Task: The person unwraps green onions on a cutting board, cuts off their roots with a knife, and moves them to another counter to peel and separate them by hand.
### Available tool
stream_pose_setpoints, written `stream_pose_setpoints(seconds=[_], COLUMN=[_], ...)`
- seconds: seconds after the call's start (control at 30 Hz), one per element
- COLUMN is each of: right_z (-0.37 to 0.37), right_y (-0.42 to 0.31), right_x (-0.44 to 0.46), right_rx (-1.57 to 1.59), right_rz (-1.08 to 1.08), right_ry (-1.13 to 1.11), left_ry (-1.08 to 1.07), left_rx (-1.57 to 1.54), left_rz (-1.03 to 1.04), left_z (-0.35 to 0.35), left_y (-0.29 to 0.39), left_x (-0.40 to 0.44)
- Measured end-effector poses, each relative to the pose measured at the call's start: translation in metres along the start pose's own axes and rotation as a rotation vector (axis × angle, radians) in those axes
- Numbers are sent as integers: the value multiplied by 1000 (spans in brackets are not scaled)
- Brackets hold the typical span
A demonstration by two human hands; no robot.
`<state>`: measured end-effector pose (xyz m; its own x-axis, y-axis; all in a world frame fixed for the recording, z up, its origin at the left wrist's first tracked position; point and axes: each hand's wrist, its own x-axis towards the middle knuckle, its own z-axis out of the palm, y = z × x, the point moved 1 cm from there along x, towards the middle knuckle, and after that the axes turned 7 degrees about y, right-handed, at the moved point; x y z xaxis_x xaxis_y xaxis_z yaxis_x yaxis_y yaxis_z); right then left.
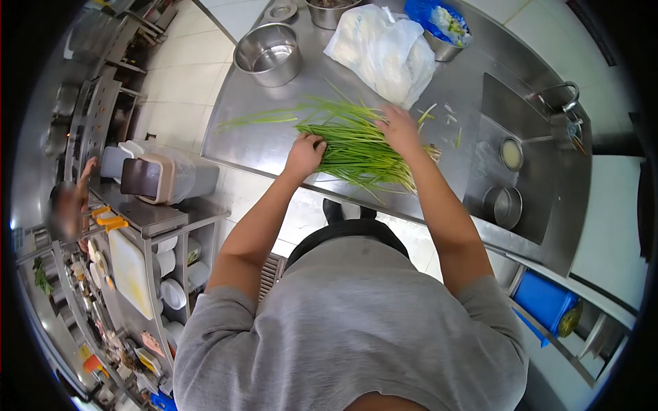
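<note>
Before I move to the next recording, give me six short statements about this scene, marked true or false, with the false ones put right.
1. The left hand is touching the green onions. True.
2. The right hand is gripping a large knife. False: the right hand is on the green onions.
3. A white plastic bag lies on the counter. True.
4. The sink holds nothing. False: a round metal container is among the things in the sink.
5. A metal pot stands left of the white plastic bag in the picture. True.
6. The person's shirt is bright red. False: the shirt is gray.
</note>
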<state>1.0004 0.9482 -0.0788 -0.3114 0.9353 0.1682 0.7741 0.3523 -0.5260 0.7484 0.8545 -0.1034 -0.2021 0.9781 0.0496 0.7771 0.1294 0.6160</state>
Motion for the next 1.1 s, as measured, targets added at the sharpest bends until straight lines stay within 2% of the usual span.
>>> stream_pose_setpoints(seconds=[0.07, 0.1, 0.2, 0.27, 0.33, 0.43, 0.53, 0.6, 0.7, 0.77, 0.83, 0.93, 0.97, 1.03, 1.07, 1.1], right_z=[28, 35, 46, 37, 25, 0, -29, -49, -59, -47, -55, -83, -96, -110, -112, -111], right_y=[1, 0, -9, -7, 3, 19, 55, 81, 107, 120, 127, 120, 118, 123, 127, 131], right_x=[19, 20, -4, -28, -47, -64, -63, -61, -57, -53, -51, -45, -46, -40, -37, -33], right_rx=[-40, -96, -183, -151, -107, 34, 189, 110, -75, -184, -159, -130, -127, -256, -320, -295], right_rz=[-51, -57, -80, -127, -171, -216, -20, -73, -200, -328, -293, -114, -24, -95, -128, -102], right_ry=[37, -3, -114, -171, -165, -129, 51, 19, -34, -62, -25, -70, -108, 137, 262, 293], left_ry=[-57, 65, 134, -107, -72, 216, 78, 0, -133, -196, -202, -392, -418, -487, -473, -455], left_rx=[127, 205, 498, 515, 462, 503, 236, 180, 179, 205, 293, 493, 463, 395, 419, 446], left_rz=[-66, -129, -137, -248, -163, -89, 262, 435, 495, 476, 465, 288, 258, 209, 282, 356], left_z=[-13, -19, -27, -33, -12, -10, 20, 49, 85, 100, 105, 101, 102, 101, 102, 102], left_y=[8, 1, -38, -57, -107, -23, 55, 100, 152, 166, 166, 149, 145, 135, 133, 130], left_x=[17, 30, 56, 60, 65, 43, 22, 9, 3, 6, 14, 36, 43, 47, 44, 42])
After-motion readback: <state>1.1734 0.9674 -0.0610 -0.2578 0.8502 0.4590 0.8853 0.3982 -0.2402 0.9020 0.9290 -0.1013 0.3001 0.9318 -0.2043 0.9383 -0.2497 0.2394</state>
